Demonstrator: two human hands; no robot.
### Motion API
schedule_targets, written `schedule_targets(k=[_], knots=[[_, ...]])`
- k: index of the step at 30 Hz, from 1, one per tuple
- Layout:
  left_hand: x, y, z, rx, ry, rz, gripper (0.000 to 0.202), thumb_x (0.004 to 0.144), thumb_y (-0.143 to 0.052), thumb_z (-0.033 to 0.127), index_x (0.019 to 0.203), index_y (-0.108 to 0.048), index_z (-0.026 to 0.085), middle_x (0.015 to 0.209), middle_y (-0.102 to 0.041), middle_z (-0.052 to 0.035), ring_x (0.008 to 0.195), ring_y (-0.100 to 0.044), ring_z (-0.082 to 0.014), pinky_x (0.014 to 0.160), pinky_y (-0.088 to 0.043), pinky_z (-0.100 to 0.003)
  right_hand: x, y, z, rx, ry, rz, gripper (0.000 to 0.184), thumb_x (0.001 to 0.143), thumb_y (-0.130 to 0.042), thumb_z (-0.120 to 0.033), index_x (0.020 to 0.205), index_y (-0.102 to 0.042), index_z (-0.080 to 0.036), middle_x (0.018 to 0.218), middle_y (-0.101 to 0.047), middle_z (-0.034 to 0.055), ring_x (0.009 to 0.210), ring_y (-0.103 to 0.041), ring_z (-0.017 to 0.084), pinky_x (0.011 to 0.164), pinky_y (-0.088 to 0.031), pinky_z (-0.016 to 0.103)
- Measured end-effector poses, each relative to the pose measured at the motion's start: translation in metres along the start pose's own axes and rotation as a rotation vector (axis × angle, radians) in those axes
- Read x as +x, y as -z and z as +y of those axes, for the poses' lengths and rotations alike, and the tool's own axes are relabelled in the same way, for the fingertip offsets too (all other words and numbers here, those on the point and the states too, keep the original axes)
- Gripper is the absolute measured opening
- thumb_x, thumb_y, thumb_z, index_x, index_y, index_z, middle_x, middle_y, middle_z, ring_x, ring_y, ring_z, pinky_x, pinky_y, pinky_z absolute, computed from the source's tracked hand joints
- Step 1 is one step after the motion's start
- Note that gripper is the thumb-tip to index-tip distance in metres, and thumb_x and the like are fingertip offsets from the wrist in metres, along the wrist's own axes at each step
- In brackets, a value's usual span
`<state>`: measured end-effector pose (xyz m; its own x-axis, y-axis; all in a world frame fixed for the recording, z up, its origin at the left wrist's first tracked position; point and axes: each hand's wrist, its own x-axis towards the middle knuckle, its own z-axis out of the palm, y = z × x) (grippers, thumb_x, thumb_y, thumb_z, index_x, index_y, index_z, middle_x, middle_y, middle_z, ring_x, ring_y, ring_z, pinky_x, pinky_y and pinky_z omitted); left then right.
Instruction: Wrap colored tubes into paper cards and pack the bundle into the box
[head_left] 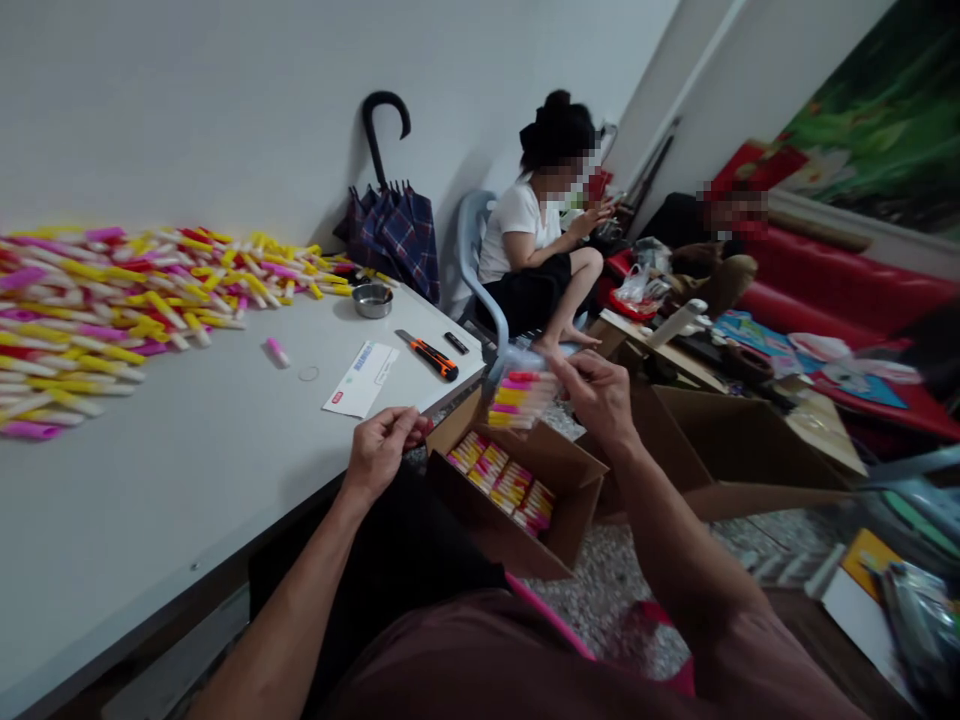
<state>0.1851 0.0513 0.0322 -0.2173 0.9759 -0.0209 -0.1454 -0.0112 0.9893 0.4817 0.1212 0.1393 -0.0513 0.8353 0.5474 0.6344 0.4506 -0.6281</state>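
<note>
As curled fingers conceal any grip by the left hand [382, 450], the right hand [600, 395] pinches a tube bundle [521, 398] above a cardboard box [517, 490].

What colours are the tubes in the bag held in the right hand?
The tubes are yellow, pink and white, with some red; best in the head view.

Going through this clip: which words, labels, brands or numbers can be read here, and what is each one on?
None can be read. The white envelope shows blue and red printing, too small and blurred to read; the plastic packets at lower right show marks that are also unreadable.
</note>
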Motion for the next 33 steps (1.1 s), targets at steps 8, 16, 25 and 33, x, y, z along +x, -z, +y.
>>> schedule_targets(k=[8, 16, 25, 33], knots=[[-0.009, 0.011, -0.026, 0.067, 0.036, 0.001, 0.042, 0.083, -0.073, 0.056, 0.092, -0.077, 0.015, 0.088, -0.078, -0.0079, 0.07, -0.068, -0.015, 0.068, -0.058, -0.027, -0.063, -0.054, 0.11, -0.235, -0.191, -0.132, 0.049, 0.09, -0.054, -0.052, 0.056, -0.062, -0.018, 0.065, -0.06, 0.0066, 0.064, -0.051, 0.018, 0.063, -0.039, 0.031], [-0.008, 0.014, -0.04, 0.071, 0.057, 0.041, 0.041, 0.082, -0.074, 0.055, 0.093, -0.076, 0.015, 0.089, -0.078, -0.008, 0.071, -0.068, -0.0155, 0.068, -0.058, -0.027, -0.038, -0.019, 0.126, -0.286, -0.262, -0.129, 0.052, 0.091, -0.053, -0.058, 0.063, -0.068, -0.016, 0.059, -0.061, 0.0039, 0.059, -0.051, 0.016, 0.061, -0.035, 0.029], [-0.021, 0.019, -0.049, 0.049, 0.101, 0.068, 0.045, 0.08, -0.075, 0.056, 0.097, -0.076, 0.014, 0.089, -0.078, -0.0095, 0.069, -0.068, -0.0153, 0.066, -0.057, -0.027, -0.063, -0.05, 0.101, -0.08, -0.313, -0.163, 0.052, 0.088, -0.054, -0.061, 0.064, -0.066, -0.017, 0.06, -0.06, 0.0025, 0.06, -0.052, 0.016, 0.058, -0.038, 0.027], [-0.031, 0.013, -0.042, 0.029, 0.092, 0.015, 0.044, 0.08, -0.076, 0.056, 0.096, -0.076, 0.015, 0.088, -0.078, -0.0083, 0.071, -0.068, -0.0156, 0.07, -0.057, -0.028, -0.053, -0.033, 0.083, -0.036, -0.27, -0.328, 0.047, 0.091, -0.058, -0.055, 0.066, -0.067, -0.016, 0.06, -0.061, 0.0012, 0.061, -0.051, 0.015, 0.06, -0.038, 0.027]])
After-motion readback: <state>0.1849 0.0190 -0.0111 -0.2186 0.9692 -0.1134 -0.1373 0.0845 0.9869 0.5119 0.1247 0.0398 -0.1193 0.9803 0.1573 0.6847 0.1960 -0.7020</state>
